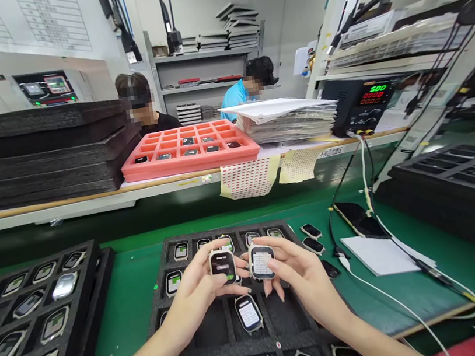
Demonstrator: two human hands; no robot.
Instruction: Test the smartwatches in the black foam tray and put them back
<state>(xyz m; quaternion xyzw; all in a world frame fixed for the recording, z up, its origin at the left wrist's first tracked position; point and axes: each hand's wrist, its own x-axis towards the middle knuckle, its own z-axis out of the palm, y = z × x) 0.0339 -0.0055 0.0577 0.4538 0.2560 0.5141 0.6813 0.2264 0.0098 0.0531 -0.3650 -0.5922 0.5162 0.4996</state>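
My left hand [198,292] is closed round a small watch-like device [222,264] with a lit screen, held upright above a black foam tray [280,325]. My right hand [297,272] grips a second device [261,261] of the same kind right beside the first, its screen also lit. Both hands hover over the tray's middle rows. Several more devices lie in the tray's pockets, one [248,313] directly below my hands, others along the near and far rows.
Another black tray [90,293] of devices lies at the left; empty black trays [461,170] stand at the right. Loose devices [311,230], a phone [358,219], white paper and cables lie on the green mat. Behind, a red tray [191,160], paper stacks, a power supply [364,104] and two seated people.
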